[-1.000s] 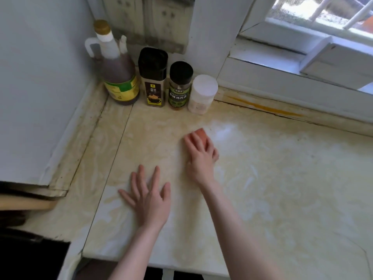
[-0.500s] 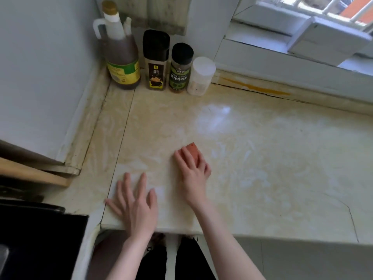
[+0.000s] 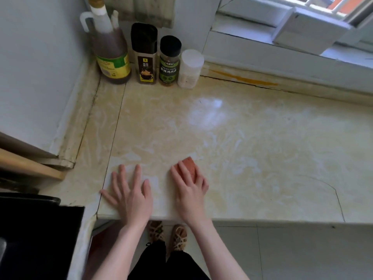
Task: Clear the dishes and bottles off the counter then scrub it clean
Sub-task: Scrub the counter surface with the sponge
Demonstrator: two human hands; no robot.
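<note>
You've pulled the sponge (image 3: 187, 166) under your right hand (image 3: 190, 193) back to the counter's (image 3: 262, 158) front edge, and your left hand (image 3: 131, 197) came back with it.

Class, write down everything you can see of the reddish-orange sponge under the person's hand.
The sponge is a small reddish-orange block with a matte surface and squared corners. Only its far end shows; the rest is hidden beneath the right hand, whose fingers lie across its top. It lies flat on the streaky pale counter, near its front edge.
</note>
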